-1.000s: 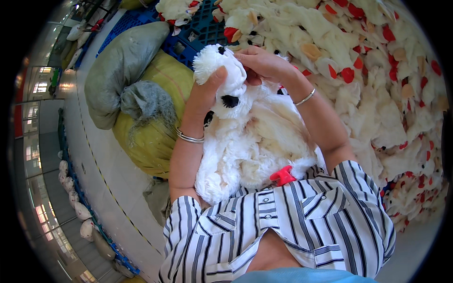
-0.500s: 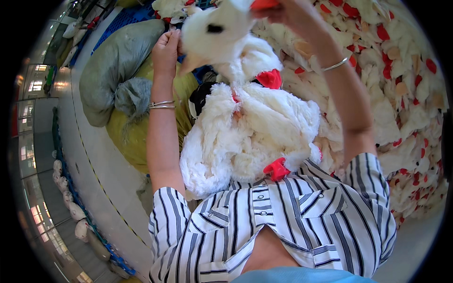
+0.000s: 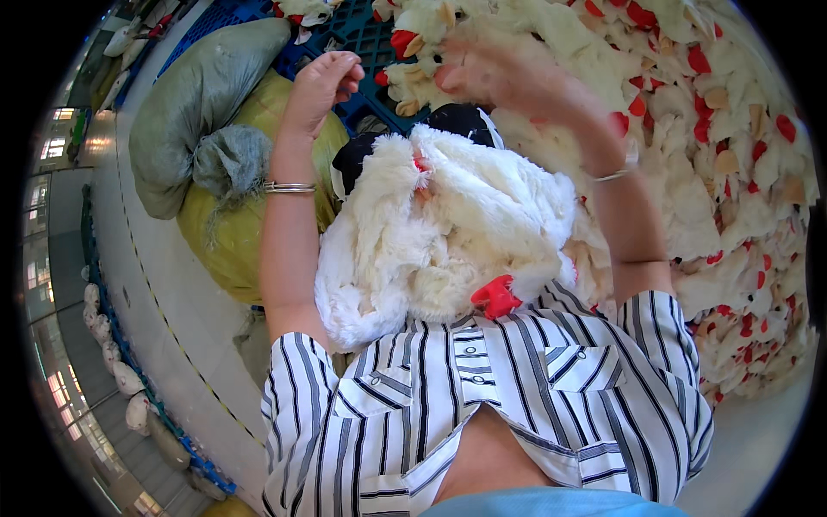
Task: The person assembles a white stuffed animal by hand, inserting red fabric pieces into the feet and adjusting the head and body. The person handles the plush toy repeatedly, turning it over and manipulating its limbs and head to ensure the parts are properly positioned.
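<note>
My left hand (image 3: 327, 84) is raised above the blue pallet, its fingers loosely curled and nothing visible in it. My right hand (image 3: 491, 73), smeared by motion, is over the near part of a big pile of white plush pieces (image 3: 655, 198) with red and tan parts; whether it holds anything I cannot make out. A fluffy white plush piece (image 3: 465, 233) lies across my lap, crumpled, with a red part (image 3: 497, 297) at its lower edge. Beyond it show two dark rounded things (image 3: 461, 122) with pale edges, partly covered.
A grey-green tied sack (image 3: 207, 112) rests on a yellow sack (image 3: 237, 228) left of my left arm. A blue plastic pallet (image 3: 366, 39) lies ahead. Farther left, pale floor carries a striped line, and several white bundles (image 3: 127, 379) stand in a row.
The white plush head with a black eye patch, held between both hands before, is gone from them. My left hand has loosened, and my right hand has moved lower.
</note>
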Action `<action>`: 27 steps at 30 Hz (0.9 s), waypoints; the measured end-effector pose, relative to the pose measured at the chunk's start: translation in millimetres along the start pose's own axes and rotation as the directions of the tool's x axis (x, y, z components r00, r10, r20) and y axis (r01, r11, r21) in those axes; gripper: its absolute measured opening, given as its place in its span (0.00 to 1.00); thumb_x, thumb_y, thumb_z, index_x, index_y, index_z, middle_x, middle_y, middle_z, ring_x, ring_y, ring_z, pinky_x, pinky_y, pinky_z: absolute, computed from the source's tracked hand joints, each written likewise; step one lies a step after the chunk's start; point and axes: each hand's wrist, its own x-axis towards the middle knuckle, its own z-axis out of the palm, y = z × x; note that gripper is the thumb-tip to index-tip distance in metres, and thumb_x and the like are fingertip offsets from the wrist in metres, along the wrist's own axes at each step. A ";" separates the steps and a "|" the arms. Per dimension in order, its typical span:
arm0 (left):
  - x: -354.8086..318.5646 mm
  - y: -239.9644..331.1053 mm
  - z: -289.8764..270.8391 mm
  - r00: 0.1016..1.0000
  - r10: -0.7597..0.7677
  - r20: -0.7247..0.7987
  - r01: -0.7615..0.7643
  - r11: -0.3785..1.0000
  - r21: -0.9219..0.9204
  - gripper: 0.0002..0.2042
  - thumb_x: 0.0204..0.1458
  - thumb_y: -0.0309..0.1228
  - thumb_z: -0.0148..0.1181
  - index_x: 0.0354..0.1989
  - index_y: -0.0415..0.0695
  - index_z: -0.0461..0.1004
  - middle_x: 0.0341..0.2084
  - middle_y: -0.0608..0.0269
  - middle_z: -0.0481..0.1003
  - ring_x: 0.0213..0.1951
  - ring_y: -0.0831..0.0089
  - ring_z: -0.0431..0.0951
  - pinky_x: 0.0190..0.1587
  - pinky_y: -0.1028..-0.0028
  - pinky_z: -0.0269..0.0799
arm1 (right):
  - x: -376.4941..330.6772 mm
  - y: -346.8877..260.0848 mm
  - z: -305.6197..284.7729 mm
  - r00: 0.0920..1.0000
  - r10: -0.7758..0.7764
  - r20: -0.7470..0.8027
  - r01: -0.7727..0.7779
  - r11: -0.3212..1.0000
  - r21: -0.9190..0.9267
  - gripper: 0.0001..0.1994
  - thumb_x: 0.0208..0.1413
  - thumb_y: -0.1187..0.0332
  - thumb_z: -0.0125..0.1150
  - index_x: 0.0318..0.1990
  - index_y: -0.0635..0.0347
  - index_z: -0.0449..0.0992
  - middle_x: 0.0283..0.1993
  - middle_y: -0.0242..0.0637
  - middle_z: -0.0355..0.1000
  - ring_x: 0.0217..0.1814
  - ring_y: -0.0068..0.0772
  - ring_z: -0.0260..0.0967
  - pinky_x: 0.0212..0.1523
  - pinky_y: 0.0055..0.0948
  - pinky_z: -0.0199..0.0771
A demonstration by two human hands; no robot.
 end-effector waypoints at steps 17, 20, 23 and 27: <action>-84.4 -21.1 117.2 0.588 -0.558 0.586 -0.114 0.660 0.743 0.16 0.57 0.36 0.61 0.48 0.39 0.74 0.34 0.63 0.78 0.40 0.77 0.75 0.45 0.75 0.72 | 5.1 38.7 -28.1 0.747 0.128 -0.653 0.657 0.010 0.754 0.20 0.60 0.65 0.53 0.57 0.63 0.72 0.47 0.37 0.77 0.44 0.31 0.75 0.49 0.30 0.75; -64.9 -34.1 76.3 0.845 -0.132 0.518 0.090 0.990 0.106 0.13 0.59 0.31 0.56 0.51 0.41 0.73 0.43 0.64 0.76 0.46 0.78 0.74 0.49 0.78 0.70 | 28.7 87.3 -19.5 0.798 0.251 -0.548 0.522 0.166 0.837 0.18 0.54 0.71 0.59 0.52 0.66 0.73 0.44 0.37 0.76 0.43 0.28 0.75 0.46 0.29 0.76; -43.8 -13.9 55.5 0.927 0.234 0.292 -0.213 0.972 -0.103 0.31 0.58 0.45 0.59 0.65 0.43 0.58 0.59 0.61 0.67 0.61 0.71 0.66 0.61 0.70 0.63 | 35.5 85.5 23.4 0.848 0.015 -0.529 0.358 0.721 0.594 0.16 0.50 0.76 0.61 0.48 0.67 0.74 0.42 0.40 0.76 0.44 0.32 0.75 0.46 0.32 0.76; -38.1 14.9 68.2 0.913 0.397 0.098 -0.309 0.827 -0.470 0.43 0.51 0.47 0.68 0.68 0.38 0.51 0.58 0.58 0.67 0.59 0.68 0.68 0.61 0.68 0.64 | 39.2 63.8 79.4 0.738 -0.521 -0.429 0.532 0.840 -0.104 0.17 0.42 0.76 0.58 0.44 0.67 0.74 0.36 0.53 0.75 0.39 0.55 0.73 0.47 0.40 0.71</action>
